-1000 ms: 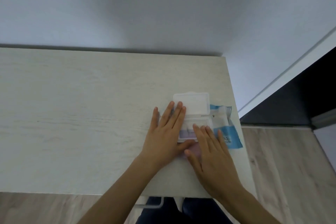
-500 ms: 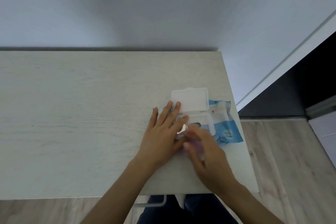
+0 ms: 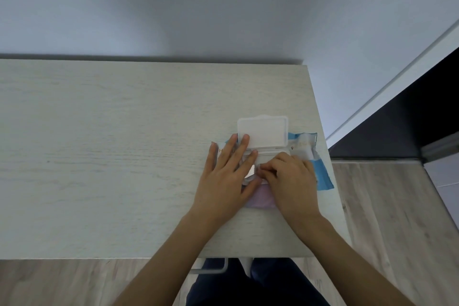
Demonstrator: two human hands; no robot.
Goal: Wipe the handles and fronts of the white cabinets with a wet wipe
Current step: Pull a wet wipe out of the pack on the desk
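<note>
While hands (image 3: 260,179) pinch at wipes pack (image 3: 301,146), left flat, pale wood tabletop (image 3: 111,156), grey wall (image 3: 198,7).

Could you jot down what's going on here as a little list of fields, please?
surface: pale wooden table, against a wall
pack: wet wipe pack near the table's right edge
lid: white flip lid, open
left hand: flat, pressing the pack down
right hand: fingers curled at the pack's opening
wipe: not clearly out yet
</note>
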